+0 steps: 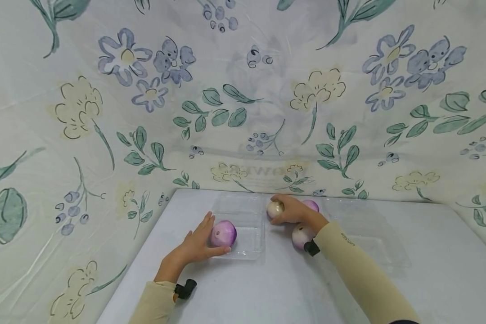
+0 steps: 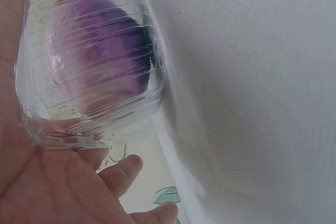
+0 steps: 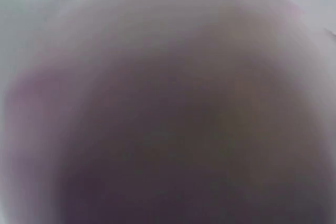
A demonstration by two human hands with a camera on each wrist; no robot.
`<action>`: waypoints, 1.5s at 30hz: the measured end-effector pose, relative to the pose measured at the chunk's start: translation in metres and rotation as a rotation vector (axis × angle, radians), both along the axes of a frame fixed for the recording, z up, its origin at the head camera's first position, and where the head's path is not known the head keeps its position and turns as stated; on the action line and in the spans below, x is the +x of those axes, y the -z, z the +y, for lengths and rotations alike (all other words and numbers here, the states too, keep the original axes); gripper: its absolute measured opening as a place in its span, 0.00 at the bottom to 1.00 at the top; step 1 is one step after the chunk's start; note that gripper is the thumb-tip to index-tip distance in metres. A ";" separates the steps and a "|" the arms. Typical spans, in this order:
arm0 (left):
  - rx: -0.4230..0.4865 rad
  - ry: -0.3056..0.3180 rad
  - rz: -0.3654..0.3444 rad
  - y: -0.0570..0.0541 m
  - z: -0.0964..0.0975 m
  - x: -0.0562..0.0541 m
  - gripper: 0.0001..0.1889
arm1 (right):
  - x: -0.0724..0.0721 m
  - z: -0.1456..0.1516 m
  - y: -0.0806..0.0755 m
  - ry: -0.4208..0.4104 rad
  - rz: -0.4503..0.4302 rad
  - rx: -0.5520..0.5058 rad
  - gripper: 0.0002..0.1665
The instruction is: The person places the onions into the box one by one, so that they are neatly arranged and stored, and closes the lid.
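A purple onion [image 1: 223, 233] sits in the left end of a clear plastic clamshell box [image 1: 249, 245], whose lid lies folded back. My left hand [image 1: 196, 243] lies against the box's left end, fingers straight and thumb along the near side; the left wrist view shows the palm by the ribbed wall, the onion [image 2: 100, 56] visible through it. My right hand [image 1: 291, 210] grips a pale onion [image 1: 274, 209] just right of that box. Under the right wrist is a white-and-purple onion [image 1: 302, 236], and another purple onion [image 1: 311, 205] shows behind the hand. The right wrist view is blurred by a round dark shape.
A second clear plastic box [image 1: 372, 247] lies on the right of the white table [image 1: 243, 292]. A floral sheet [image 1: 243, 126] hangs behind and to the left of the table, close to its back edge.
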State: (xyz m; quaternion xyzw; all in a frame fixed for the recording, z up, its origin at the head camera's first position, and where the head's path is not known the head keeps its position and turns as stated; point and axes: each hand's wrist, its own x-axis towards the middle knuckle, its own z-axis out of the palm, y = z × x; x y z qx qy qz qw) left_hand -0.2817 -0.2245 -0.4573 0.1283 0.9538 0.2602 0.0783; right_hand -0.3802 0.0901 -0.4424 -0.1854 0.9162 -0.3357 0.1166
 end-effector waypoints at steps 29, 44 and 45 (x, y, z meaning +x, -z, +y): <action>0.013 -0.007 -0.033 0.003 0.004 0.002 0.62 | 0.010 -0.002 0.018 -0.032 -0.072 0.070 0.48; -0.003 -0.004 -0.026 -0.005 0.001 0.000 0.62 | 0.011 -0.002 -0.003 -0.015 -0.005 0.061 0.47; -0.004 -0.003 -0.027 -0.005 0.001 0.000 0.62 | 0.012 -0.002 -0.004 -0.017 -0.003 0.051 0.47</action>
